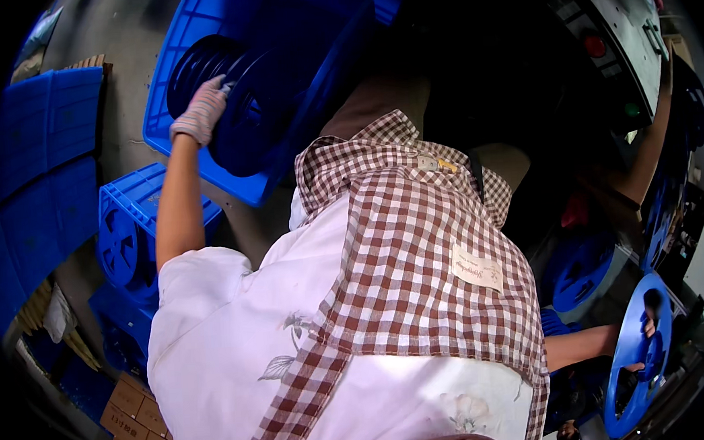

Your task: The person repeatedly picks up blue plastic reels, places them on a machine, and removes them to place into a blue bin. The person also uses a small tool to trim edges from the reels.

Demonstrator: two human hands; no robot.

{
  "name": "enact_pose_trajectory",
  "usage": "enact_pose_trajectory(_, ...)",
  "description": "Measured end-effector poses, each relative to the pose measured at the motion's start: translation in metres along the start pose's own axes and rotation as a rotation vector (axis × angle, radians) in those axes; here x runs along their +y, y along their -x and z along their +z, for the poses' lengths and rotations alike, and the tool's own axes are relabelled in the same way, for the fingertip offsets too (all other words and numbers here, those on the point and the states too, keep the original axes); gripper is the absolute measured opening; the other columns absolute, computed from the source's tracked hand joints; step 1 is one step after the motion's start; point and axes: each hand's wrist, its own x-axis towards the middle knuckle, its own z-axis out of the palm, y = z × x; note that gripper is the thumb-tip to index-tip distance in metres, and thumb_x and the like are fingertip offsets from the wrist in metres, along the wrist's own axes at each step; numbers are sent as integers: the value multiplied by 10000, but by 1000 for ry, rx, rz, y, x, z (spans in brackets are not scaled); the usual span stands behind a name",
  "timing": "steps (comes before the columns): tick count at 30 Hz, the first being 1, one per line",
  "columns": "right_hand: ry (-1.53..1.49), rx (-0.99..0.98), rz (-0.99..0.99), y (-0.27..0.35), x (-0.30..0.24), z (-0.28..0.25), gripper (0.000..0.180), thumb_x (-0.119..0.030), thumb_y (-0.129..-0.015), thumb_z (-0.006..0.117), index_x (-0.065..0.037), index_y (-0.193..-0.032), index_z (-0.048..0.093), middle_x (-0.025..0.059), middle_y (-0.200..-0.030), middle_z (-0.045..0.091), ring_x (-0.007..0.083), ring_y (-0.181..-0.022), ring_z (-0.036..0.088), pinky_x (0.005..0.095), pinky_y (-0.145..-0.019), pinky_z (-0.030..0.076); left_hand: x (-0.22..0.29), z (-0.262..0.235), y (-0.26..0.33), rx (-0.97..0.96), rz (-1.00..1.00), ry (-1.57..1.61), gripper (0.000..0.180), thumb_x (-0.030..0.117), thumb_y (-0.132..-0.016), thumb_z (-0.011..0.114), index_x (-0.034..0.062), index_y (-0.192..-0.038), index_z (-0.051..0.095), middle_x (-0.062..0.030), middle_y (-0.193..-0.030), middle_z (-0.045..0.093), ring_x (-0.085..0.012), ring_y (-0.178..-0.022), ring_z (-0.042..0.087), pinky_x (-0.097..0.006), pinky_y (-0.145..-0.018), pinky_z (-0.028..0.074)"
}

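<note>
My left hand (pixel 200 115), in a pale striped knit glove, reaches into a large blue crate (pixel 178 162) at the upper left. Its fingers are bent together among dark blue plastic reels (pixel 251 117) standing on edge. A small pale bit shows at the fingertips, too small to name. At the lower right, my right hand (pixel 636 365) holds a bright blue plastic reel flange (pixel 621 401), tilted on edge. Fingers show through the flange's cutouts; the rest of that hand is hidden behind it.
Blue crates (pixel 48 126) stack along the left, with another blue crate (pixel 131 225) nearer and cardboard boxes (pixel 142 418) below. To the upper right, a machine panel carries a red button (pixel 594 45) and a green button (pixel 632 109). More blue reels (pixel 577 271) lie at the right.
</note>
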Motion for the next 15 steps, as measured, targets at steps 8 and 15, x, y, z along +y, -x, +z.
enact_pose_trajectory(8, -231, -228, 106, -24, -6, 42, 641, -395, -579, 704, 15, -960, 392, 104, -924, 394, 226, -890, 411, 381, -904, 284, -47, 49, 13, -187, -250, -521, 324, 189, -872, 556, 116, -1187, 576, -204, -1180, 593, -369, -1112, 560, -405, -966, 452)
enact_pose_trajectory(15, -166, -187, -52, 0, 9, 99, 631, -364, -644, 738, 2, -1014, 382, 90, -922, 378, 216, -878, 404, 368, -876, 330, 283, -102, -62, 470, 937, 137, 301, -33, -877, 568, 49, -1165, 603, -139, -1082, 657, -263, -1011, 637, -310, -872, 510)
